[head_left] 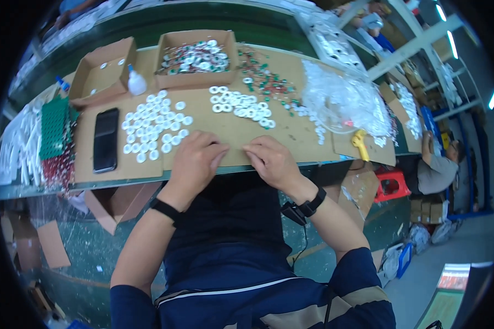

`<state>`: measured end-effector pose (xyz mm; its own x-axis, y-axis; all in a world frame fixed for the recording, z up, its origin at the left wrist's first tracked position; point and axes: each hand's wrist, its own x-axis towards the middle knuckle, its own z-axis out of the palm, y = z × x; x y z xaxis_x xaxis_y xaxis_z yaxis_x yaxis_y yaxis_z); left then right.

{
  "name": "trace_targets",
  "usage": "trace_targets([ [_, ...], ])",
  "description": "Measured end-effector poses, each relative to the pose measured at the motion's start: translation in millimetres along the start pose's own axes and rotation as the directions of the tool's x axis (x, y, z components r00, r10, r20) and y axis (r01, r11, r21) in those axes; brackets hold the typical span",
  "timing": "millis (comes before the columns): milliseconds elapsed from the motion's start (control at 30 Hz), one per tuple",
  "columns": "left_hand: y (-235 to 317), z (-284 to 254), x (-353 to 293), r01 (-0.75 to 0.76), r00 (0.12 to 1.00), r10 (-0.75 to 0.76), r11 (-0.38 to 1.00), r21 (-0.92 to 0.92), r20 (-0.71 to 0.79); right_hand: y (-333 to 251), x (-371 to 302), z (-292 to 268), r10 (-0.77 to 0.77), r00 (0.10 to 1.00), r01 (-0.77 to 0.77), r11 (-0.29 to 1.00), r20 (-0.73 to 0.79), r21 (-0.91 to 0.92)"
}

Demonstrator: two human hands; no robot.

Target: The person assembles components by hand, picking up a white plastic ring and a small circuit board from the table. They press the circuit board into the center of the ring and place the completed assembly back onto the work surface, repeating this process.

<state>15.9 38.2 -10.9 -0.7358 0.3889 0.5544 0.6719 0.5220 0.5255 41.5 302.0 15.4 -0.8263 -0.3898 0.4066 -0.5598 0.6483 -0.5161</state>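
Both hands are over the front edge of the cardboard-covered bench, a short gap between them. My left hand [198, 159] is closed, thumb against fingers; anything in it is too small or hidden to make out. My right hand [273, 160] is pinched the same way, its fingertips toward the left hand, and what it may hold cannot be seen. Left of my left hand lies a spread of white round pieces with pale centres [153, 125]. Beyond both hands is a group of white rings [241, 104].
A carton [160, 78] of wired round parts stands behind, beside another carton [78, 98] and a white squeeze bottle [136, 82]. A black phone [105, 140] lies left. Rightward are loose wired parts [269, 82], clear plastic bags [335, 93] and a yellow tool [360, 143]. Another person [438, 167] sits far right.
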Motion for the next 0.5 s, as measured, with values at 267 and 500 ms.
trace_targets([
  [267,-8,-36,10,-0.036,0.999,0.038,0.944,0.329,-0.002,69,-48,-76,0.133,0.94,-0.262,0.873,-0.315,-0.412],
  [500,-30,-52,8,0.051,0.997,-0.028,0.936,0.349,-0.07,89,-78,-89,0.354,0.867,-0.486,0.758,-0.351,-0.435],
])
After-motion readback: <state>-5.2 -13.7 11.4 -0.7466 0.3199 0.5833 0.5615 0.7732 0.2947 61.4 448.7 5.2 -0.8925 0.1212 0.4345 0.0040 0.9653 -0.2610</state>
